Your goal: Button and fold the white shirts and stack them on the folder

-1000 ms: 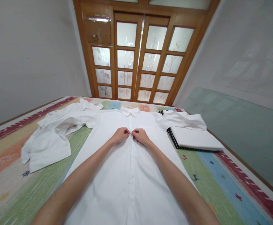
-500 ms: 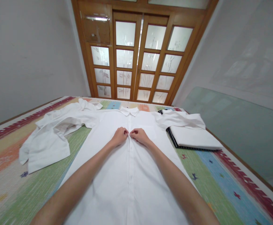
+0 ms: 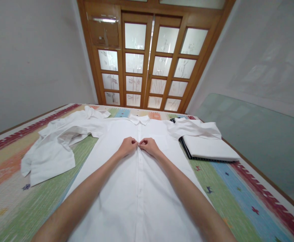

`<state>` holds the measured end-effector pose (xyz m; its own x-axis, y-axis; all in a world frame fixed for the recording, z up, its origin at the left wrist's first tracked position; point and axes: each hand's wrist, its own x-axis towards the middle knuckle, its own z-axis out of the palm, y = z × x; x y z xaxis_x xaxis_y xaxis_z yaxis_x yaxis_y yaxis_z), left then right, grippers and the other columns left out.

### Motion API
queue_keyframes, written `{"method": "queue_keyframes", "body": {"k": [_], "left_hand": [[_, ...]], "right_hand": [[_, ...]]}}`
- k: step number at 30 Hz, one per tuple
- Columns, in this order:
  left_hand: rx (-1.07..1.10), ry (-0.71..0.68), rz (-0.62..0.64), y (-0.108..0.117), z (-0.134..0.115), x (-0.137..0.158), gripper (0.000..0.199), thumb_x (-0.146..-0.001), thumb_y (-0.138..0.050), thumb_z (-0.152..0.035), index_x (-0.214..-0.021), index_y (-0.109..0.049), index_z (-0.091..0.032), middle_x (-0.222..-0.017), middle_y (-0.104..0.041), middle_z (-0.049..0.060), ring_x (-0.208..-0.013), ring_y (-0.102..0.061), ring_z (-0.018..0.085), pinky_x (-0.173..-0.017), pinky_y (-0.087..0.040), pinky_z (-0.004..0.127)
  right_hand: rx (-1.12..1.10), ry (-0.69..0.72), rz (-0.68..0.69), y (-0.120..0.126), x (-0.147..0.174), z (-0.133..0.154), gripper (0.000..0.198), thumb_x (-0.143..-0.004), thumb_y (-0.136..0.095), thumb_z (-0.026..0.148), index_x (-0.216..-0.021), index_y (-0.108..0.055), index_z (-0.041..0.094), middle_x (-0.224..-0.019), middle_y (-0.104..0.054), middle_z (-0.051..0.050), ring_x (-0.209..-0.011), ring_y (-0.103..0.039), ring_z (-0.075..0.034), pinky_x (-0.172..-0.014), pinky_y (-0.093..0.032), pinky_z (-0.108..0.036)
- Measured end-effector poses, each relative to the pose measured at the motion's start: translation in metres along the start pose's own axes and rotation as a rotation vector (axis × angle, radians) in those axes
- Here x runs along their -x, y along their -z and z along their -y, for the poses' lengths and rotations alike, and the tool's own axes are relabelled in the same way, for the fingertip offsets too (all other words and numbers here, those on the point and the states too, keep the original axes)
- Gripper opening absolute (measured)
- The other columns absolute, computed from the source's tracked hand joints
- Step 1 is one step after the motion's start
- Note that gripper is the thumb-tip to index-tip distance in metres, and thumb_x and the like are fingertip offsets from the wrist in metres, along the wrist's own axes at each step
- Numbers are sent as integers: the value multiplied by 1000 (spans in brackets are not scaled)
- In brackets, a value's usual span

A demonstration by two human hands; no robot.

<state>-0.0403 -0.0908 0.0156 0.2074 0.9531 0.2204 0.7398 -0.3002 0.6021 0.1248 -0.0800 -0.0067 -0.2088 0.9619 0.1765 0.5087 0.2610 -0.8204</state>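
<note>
A white shirt [image 3: 121, 201] lies spread out, front side up, its collar [image 3: 139, 119] at the far end and its sleeves out to both sides. At the upper chest, my left hand [image 3: 129, 146] pinches the left edge of the button placket. Facing it, fingertips nearly touching, my right hand [image 3: 149, 146] pinches the same placket from the right. The bit of cloth or button between the fingertips is too small to make out. Below the hands the placket [image 3: 140, 188] runs straight down toward me, with small buttons on it.
Under the shirt is a striped, patterned cloth [image 3: 227, 195]. On the right, a folded white garment [image 3: 210, 148] lies on dark fabric, partly under the shirt's sleeve. A pale green panel [image 3: 258, 134] leans at the right wall. Wooden glazed doors [image 3: 147, 64] stand beyond the far edge.
Both hands stay pinched at the same part of the placket, shifting only very slightly left. The placket cloth below them has moved a little; all else is unchanged.
</note>
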Motion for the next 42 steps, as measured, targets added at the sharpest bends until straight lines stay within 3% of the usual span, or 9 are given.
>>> {"method": "queue_keyframes", "body": {"k": [3, 10, 16, 28, 36, 42], "left_hand": [[38, 24, -7, 1, -2, 1, 23, -80, -59, -30, -78, -77, -16, -78, -74, 5, -76, -64, 19, -71, -47, 26], [0, 32, -21, 1, -5, 3, 20, -76, -59, -21, -80, -78, -16, -81, -75, 7, -76, -65, 18, -75, -47, 27], [42, -19, 3, 1, 6, 2, 22, -72, -58, -15, -84, -77, -17, -82, -72, 4, -77, -64, 16, -74, -48, 26], [35, -27, -16, -11, 7, -1, 15, -77, -57, -16, -84, -70, -16, -82, -67, 4, -79, -61, 16, -77, -48, 28], [-135, -56, 10, -13, 5, -1, 17, -84, -51, -18, -88, -67, -15, -91, -68, 8, -91, -60, 20, -85, -44, 32], [-51, -19, 72, -4, 0, -3, 19, -84, -48, -19, -87, -67, -16, -89, -71, 7, -84, -63, 19, -79, -47, 28]], "right_hand": [[43, 26, -22, 0, 2, 3, 15, -67, -68, 27, -75, -72, 15, -59, -62, 2, -57, -53, -11, -56, -37, -20], [15, -7, 39, 2, 0, 0, 23, -63, -60, 15, -81, -74, 15, -57, -60, 4, -57, -52, -10, -57, -39, -20], [-16, -62, 38, 4, -2, 3, 21, -70, -55, 18, -78, -74, 15, -57, -63, 2, -56, -54, -11, -61, -42, -22], [-181, -160, 82, 5, -1, 8, 17, -76, -53, 18, -76, -69, 14, -52, -57, 5, -39, -39, -6, -40, -32, -17], [-97, -122, 52, 7, 3, 9, 17, -75, -53, 17, -77, -70, 15, -53, -58, 4, -42, -44, -6, -45, -37, -17], [-84, -85, 42, 5, 1, 1, 19, -73, -55, 19, -81, -73, 15, -54, -60, 3, -46, -49, -8, -49, -40, -18]]}}
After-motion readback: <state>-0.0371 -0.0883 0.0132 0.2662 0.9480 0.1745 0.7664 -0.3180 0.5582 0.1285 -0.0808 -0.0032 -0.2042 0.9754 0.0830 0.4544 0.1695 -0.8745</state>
